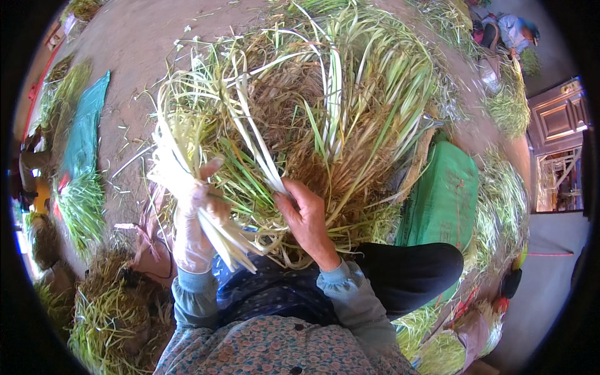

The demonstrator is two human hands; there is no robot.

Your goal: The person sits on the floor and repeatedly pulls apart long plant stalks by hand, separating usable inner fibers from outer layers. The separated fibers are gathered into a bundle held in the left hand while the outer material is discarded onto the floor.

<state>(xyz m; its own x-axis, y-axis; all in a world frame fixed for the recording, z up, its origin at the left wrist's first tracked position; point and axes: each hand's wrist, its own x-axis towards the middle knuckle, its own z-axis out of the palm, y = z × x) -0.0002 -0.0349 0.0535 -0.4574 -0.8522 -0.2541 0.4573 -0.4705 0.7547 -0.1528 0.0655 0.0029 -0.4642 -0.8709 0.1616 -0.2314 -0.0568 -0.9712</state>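
My left hand, in a thin clear glove, is closed around a bundle of pale leafy stalks, perhaps garlic chives. The cut-looking white ends stick out below the fist towards my lap, and the leaves fan upward. Between the thumb and fingers of my bare right hand are a few white stalks, their leaves reaching up and left. Both hands are over the near side of a big heap of long green leaves and tangled brown, dry matter.
A green woven sack lies right of the heap, by my bent knee. More leaf piles lie at lower left. Left, a teal sheet stretches over the dirt floor. Another person is at upper right, near a wooden door.
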